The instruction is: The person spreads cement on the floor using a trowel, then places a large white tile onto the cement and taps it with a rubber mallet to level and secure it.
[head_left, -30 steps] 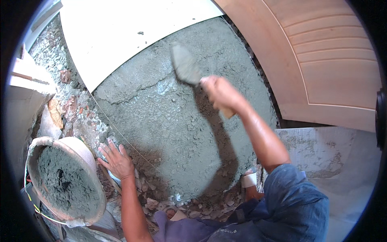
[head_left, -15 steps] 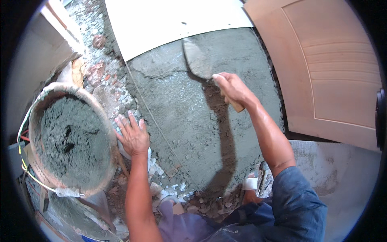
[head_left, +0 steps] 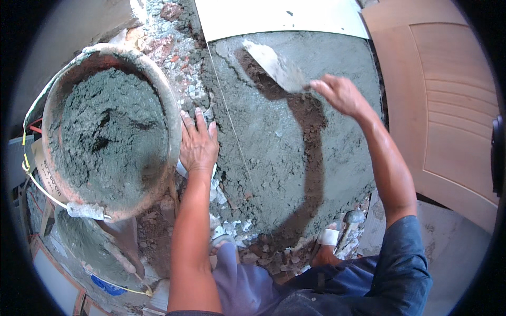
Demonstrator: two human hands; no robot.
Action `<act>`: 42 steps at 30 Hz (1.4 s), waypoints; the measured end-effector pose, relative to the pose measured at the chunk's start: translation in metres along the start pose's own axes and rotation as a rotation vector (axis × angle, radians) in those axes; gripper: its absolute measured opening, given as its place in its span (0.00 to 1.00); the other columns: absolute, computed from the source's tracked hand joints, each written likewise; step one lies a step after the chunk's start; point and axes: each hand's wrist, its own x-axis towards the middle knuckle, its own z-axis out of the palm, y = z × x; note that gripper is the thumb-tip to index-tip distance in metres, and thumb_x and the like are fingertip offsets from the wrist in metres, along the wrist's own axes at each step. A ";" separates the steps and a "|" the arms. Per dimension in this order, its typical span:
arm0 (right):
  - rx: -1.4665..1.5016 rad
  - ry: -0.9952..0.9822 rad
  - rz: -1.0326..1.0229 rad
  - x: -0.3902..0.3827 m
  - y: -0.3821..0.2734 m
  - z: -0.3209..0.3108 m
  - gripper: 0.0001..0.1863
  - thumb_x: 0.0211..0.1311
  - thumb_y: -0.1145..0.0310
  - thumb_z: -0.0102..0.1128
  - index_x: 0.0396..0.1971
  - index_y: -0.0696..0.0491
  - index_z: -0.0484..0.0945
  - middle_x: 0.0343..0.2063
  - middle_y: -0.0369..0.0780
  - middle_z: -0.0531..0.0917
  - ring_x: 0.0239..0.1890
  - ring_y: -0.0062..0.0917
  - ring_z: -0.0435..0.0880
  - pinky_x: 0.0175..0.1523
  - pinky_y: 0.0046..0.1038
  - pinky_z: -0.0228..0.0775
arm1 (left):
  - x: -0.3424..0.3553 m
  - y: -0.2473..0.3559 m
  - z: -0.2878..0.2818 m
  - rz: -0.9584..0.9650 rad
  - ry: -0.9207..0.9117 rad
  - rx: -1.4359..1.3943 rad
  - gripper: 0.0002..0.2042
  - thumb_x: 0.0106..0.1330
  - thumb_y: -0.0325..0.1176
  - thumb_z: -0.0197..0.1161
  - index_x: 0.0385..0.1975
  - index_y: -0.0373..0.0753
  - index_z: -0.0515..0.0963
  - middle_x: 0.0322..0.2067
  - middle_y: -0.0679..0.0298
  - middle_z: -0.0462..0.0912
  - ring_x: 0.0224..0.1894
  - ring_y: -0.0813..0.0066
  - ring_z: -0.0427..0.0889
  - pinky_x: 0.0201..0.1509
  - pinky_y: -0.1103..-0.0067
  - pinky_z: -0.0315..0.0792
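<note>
My right hand (head_left: 337, 95) grips a trowel, its grey blade (head_left: 274, 66) held over the upper part of a bed of wet grey mortar (head_left: 274, 147), casting a dark shadow across it. My left hand (head_left: 199, 142) rests palm down with fingers spread, just right of a large bucket (head_left: 174, 105) heaped with grey mortar, near the mortar bed's left edge. A taut thin string (head_left: 226, 110) runs along that side of the bed. A large white tile (head_left: 279, 16) borders the far edge.
A wooden panel (head_left: 458, 137) lies along the right side. Rubble (head_left: 174, 52) runs beyond the bucket. A second mortar-smeared bucket (head_left: 84, 247) sits at lower left, beside a concrete ledge (head_left: 74, 26) higher up. My sandalled feet (head_left: 327, 247) are at the bottom.
The view has shifted leftward, so the bucket and bed appear farther right and higher. The trowel has swung to a more slanting angle, while my left hand stays beside the bucket.
</note>
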 end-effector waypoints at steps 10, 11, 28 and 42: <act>-0.227 -0.253 -0.089 -0.006 -0.018 0.038 0.30 0.69 0.39 0.44 0.29 0.55 0.77 0.16 0.43 0.80 0.19 0.34 0.81 0.29 0.39 0.76 | 0.000 0.001 -0.002 0.000 0.024 -0.015 0.28 0.72 0.51 0.46 0.66 0.42 0.64 0.65 0.45 0.64 0.70 0.47 0.58 0.69 0.49 0.48; -0.276 -0.222 -0.115 -0.022 -0.018 0.045 0.29 0.68 0.40 0.46 0.29 0.54 0.77 0.18 0.45 0.81 0.21 0.37 0.82 0.30 0.41 0.76 | 0.000 0.001 -0.002 -0.011 0.015 -0.037 0.28 0.72 0.51 0.46 0.66 0.42 0.64 0.65 0.45 0.63 0.70 0.47 0.58 0.69 0.49 0.48; -0.164 -0.237 -0.120 0.016 -0.028 0.026 0.36 0.67 0.34 0.42 0.29 0.57 0.79 0.18 0.45 0.81 0.26 0.34 0.84 0.35 0.41 0.78 | 0.001 0.000 0.002 -0.027 -0.005 0.022 0.28 0.73 0.53 0.44 0.67 0.44 0.63 0.66 0.45 0.63 0.71 0.47 0.56 0.71 0.49 0.43; 0.150 0.258 0.562 -0.055 0.107 0.021 0.28 0.67 0.43 0.49 0.39 0.56 0.79 0.28 0.49 0.83 0.32 0.39 0.83 0.40 0.40 0.73 | 0.000 0.001 -0.002 0.009 -0.022 0.162 0.28 0.74 0.52 0.41 0.68 0.43 0.61 0.66 0.47 0.63 0.71 0.49 0.55 0.71 0.50 0.44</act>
